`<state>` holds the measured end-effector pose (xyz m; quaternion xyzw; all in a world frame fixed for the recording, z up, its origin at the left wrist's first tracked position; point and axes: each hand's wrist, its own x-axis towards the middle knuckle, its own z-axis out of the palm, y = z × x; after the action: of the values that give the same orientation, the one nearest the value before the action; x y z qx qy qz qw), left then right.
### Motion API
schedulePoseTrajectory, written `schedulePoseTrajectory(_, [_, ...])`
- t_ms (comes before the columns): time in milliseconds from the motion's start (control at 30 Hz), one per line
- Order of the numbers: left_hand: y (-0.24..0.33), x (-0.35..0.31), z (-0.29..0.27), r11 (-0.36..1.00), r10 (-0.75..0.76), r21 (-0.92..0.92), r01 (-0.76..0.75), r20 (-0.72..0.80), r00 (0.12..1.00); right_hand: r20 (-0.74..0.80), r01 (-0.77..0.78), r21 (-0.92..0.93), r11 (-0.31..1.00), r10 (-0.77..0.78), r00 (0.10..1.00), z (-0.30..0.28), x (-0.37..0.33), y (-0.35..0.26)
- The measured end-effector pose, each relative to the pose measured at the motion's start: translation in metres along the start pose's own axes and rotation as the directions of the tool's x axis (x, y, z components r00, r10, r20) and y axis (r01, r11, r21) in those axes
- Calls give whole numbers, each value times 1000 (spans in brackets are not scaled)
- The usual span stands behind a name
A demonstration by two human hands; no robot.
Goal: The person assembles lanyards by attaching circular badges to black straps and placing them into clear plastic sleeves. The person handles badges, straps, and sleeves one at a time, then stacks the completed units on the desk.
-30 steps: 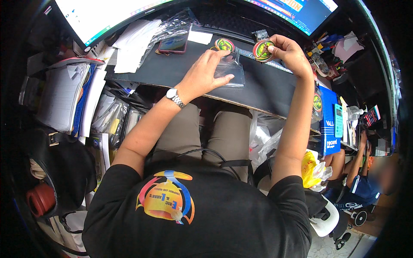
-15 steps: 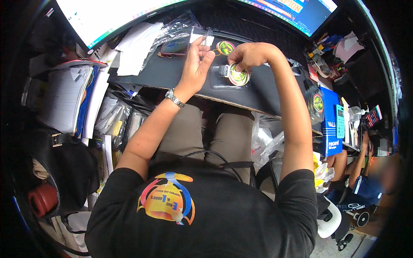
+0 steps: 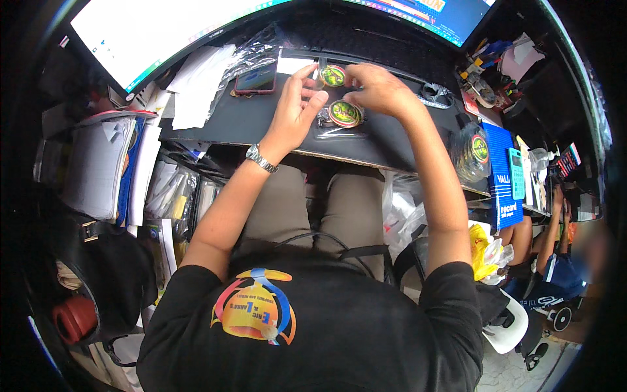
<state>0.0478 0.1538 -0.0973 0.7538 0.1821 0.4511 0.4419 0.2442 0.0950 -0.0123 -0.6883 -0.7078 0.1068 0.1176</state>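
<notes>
A round medal [image 3: 334, 76] with a green and yellow centre is between my two hands, above the far part of the black desk. My left hand [image 3: 298, 104], wearing a metal watch, has its fingers and thumb curved at the left edge of a clear plastic piece beside this medal. My right hand [image 3: 379, 90] pinches at the medal's right edge; its fingertips are partly hidden. Just nearer to me, a second round medal [image 3: 345, 114] of the same look lies face up on clear plastic on the desk.
A stack of clear-packed medals [image 3: 473, 157] stands at the desk's right, beside a blue record book [image 3: 503, 176] and teal calculator [image 3: 516, 173]. A phone [image 3: 256, 78] and white papers [image 3: 196, 85] lie left. Monitors stand behind; another person [image 3: 563, 268] is at far right.
My right hand has let go of the nearer medal and moved up to the farther one. My left hand stays close by. The view has shifted slightly.
</notes>
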Motion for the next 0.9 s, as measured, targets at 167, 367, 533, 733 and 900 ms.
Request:
schedulePoseTrajectory(167, [6, -2, 3, 999, 17, 45, -18, 23, 1000, 63, -95, 248, 964, 82, 995, 9, -30, 28])
schedulePoseTrajectory(367, [9, -3, 2, 998, 29, 62, -33, 65, 997, -38, -34, 305, 952, 48, 998, 32, -32, 32])
schedulePoseTrajectory(533, [14, -2, 1, 958, 157, 209, -194, 180, 971, -13, -140, 343, 929, 154, 988, 36, -50, 25])
schedulePoseTrajectory(733, [19, -6, 10, 828, 140, 486, -280, 303, 943, 13, -307, 756, 577, 457, 889, 42, -62, 29])
schedulePoseTrajectory(900, [22, -9, 25, 779, 49, 588, -219, 291, 955, 61, -314, 755, 576, 415, 908, 49, -59, 30])
